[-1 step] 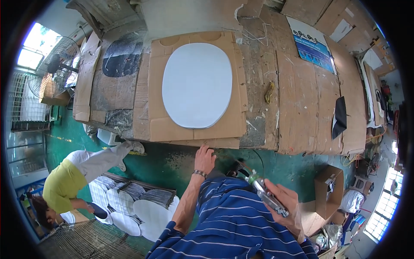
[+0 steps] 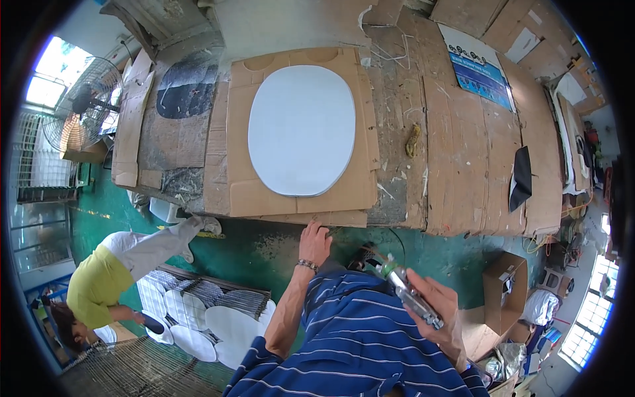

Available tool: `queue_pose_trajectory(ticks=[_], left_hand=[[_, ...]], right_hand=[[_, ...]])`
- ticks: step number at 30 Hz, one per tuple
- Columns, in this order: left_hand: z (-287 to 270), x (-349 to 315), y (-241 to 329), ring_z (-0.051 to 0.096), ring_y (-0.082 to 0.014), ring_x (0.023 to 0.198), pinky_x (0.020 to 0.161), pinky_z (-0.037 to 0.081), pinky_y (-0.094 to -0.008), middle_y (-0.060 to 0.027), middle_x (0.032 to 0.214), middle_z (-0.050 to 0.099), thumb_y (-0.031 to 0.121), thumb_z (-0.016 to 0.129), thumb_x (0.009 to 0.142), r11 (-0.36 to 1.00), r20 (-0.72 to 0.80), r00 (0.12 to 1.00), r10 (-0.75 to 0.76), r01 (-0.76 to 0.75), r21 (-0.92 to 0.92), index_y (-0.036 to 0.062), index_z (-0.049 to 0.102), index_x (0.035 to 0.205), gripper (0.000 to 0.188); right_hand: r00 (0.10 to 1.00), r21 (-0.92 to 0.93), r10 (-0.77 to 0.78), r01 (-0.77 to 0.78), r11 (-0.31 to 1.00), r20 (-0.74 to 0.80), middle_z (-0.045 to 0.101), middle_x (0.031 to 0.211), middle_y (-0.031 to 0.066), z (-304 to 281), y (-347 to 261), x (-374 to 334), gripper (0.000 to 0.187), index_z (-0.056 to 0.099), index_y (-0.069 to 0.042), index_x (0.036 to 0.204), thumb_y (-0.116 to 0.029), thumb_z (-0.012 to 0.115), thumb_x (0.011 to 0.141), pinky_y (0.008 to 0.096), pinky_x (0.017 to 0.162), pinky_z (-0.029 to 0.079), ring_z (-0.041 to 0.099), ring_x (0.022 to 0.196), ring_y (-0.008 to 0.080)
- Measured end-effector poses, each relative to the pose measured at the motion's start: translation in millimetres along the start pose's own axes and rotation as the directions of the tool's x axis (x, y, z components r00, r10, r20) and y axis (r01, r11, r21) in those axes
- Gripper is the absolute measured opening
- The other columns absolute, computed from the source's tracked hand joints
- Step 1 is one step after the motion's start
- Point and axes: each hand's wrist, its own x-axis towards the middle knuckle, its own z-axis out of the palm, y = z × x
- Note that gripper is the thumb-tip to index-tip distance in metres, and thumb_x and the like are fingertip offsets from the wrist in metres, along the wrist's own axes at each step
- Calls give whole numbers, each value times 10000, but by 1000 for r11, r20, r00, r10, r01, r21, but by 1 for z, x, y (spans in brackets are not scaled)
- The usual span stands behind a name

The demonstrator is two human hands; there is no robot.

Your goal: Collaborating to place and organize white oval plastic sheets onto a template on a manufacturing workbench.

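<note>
A white rounded oval panel (image 2: 302, 131) lies flat on a brown cardboard sheet (image 2: 238, 192) on the worktable in front of me. My left hand (image 2: 315, 243) is at the table's near edge, just below the cardboard, with its fingers stretched toward the edge and nothing visible in them. Away from the table, at my right side, my right hand (image 2: 433, 301) is wrapped round a silver metal spray gun (image 2: 405, 286). Its green-tipped front end points up and to the left.
Cardboard covers the table, with a dark scrap (image 2: 521, 178) and a blue printed sheet (image 2: 483, 76) at right. A co-worker (image 2: 99, 284) in yellow bends over white oval panels (image 2: 225, 324) on a rack at lower left. An open carton (image 2: 506, 291) stands on the floor right.
The spray gun in my right hand has shifted and turned slightly. The dark piece in the co-worker's hand has tilted a little. My left hand and the white panel are practically unmoved.
</note>
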Motion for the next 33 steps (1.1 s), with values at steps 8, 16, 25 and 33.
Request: queue_pose_trajectory(ticks=[8, 16, 25, 33], left_hand=[[0, 12, 14, 527, -415, 1369, 1149, 427, -509, -198, 1361, 626, 165, 738, 901, 999, -15, 1000, 23, -24, -24, 47, 703, 1130, 260], [2, 15, 15, 521, -417, 1373, 1149, 421, -518, -204, 1361, 623, 160, 733, 907, 999, 33, 999, 32, -31, -35, 44, 708, 1134, 255], [3, 26, 23, 527, -417, 1375, 1151, 433, -496, -204, 1367, 627, 171, 730, 917, 998, 17, 998, 56, -56, -11, 43, 705, 1123, 244], [7, 66, 39, 437, -436, 1457, 1197, 381, -524, -243, 1515, 516, 190, 744, 907, 994, 81, 991, 111, -111, -4, 34, 659, 1243, 381]], right_hand=[[968, 22, 45, -40, 999, -248, 706, 977, 165, -4, 7, 1, 532, 621, 54, 1412, -39, 733, 900, 297, 752, 508, 650, 805, 213], [986, 17, 58, -56, 998, -157, 686, 928, 177, -6, 9, -21, 600, 638, 56, 1385, 7, 776, 803, 302, 702, 504, 651, 747, 235], [984, -13, 110, -113, 993, -139, 681, 915, 176, -27, 13, -35, 596, 648, 56, 1375, 16, 748, 789, 307, 708, 497, 637, 750, 237], [955, 37, 135, -130, 991, -265, 715, 974, 150, -19, 9, -31, 537, 614, 89, 1399, -72, 736, 902, 294, 750, 514, 657, 813, 189]])
